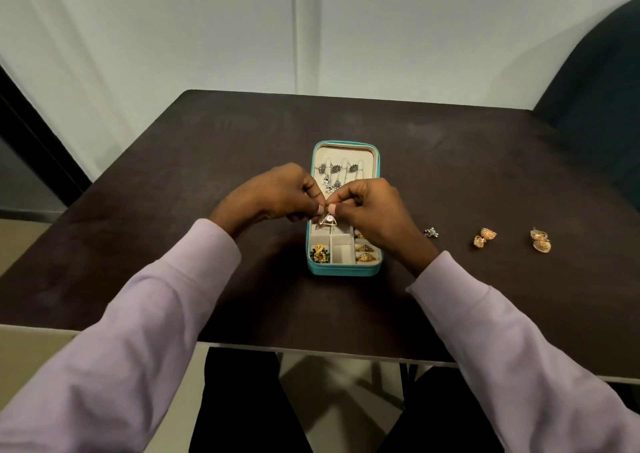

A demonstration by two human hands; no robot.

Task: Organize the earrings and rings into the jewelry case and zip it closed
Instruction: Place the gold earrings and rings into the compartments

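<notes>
A teal jewelry case (343, 271) lies open in the middle of the dark table. Silver drop earrings (335, 174) hang in its lid half. A green-and-gold piece (319, 253) and gold rings (365, 253) sit in its lower compartments. My left hand (277, 194) and my right hand (372, 208) meet above the case's middle, both pinching a gold triangular earring with a clear stone (328, 218). On the table to the right lie a small silver piece (431, 232) and two pairs of gold dome earrings (485, 237), (540, 240).
The table (173, 210) is dark brown with its near edge just above my lap. A dark chair back (595, 89) stands at the far right corner. A pale wall is behind the table.
</notes>
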